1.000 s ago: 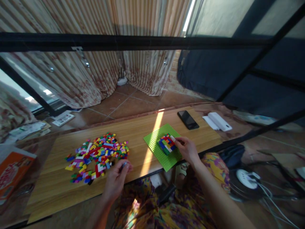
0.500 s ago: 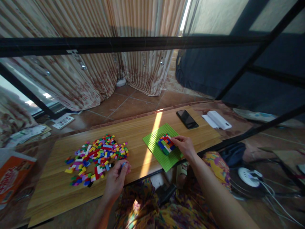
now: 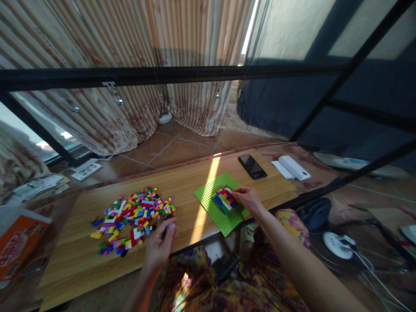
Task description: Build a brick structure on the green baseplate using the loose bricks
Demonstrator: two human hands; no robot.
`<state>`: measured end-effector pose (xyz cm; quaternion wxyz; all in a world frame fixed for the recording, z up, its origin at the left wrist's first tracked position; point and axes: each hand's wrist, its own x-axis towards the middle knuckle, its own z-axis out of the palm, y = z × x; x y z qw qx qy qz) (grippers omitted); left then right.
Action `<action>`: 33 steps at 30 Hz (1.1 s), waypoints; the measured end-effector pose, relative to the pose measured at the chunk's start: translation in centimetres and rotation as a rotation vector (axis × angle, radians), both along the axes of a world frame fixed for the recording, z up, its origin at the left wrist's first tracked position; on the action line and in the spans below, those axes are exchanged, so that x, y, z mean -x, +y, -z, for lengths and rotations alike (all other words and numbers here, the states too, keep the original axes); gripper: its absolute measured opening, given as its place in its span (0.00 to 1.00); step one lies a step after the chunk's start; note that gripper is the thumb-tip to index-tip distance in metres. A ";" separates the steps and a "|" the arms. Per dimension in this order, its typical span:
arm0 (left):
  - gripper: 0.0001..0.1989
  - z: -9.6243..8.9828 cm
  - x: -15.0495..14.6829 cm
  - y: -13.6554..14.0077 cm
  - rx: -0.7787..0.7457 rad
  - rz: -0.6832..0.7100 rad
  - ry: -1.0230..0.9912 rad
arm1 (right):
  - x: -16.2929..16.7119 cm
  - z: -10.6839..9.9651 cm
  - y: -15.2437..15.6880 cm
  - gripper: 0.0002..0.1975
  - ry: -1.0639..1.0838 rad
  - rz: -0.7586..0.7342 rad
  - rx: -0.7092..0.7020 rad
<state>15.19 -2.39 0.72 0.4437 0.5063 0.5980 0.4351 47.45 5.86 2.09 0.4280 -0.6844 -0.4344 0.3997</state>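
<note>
A green studded baseplate (image 3: 224, 226) lies on the wooden table, with a low, many-coloured block of toy bricks (image 3: 224, 200) built up on it. My right hand (image 3: 248, 199) reaches in from the right, its thumb and fingers pinched together at the block's right edge, beside a red part. Whatever sits between those fingertips is hidden. Closer to me, my left hand (image 3: 161, 240) is closed with a small blue brick (image 3: 168, 226) between thumb and fingers, only partly showing. It hovers at the near right edge of a loose pile of coloured bricks (image 3: 130, 212).
A black phone (image 3: 252, 167) lies on the table (image 3: 74, 264) beyond the baseplate. To its right is a white object (image 3: 294, 168) past the table end. An orange packet (image 3: 19, 247) stands at far left; a white power strip (image 3: 338, 245) with cables is at right.
The view has tilted slightly, so the scene sits a little lower. Both hands keep nearly the same places, the right at the block, the left beside the pile with its blue brick.
</note>
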 end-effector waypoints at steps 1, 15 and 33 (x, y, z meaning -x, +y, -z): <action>0.23 -0.1 0.0 -0.1 -0.005 0.000 0.011 | -0.1 0.1 -0.1 0.19 -0.020 -0.002 -0.022; 0.14 -0.6 -0.5 -1.7 -0.154 0.070 0.230 | 5.9 -0.9 -4.5 0.17 -0.256 -0.060 -0.416; 0.09 -0.4 -0.9 -2.0 -0.294 0.185 0.394 | 18.0 0.0 -1.5 0.12 -0.783 -0.845 -0.373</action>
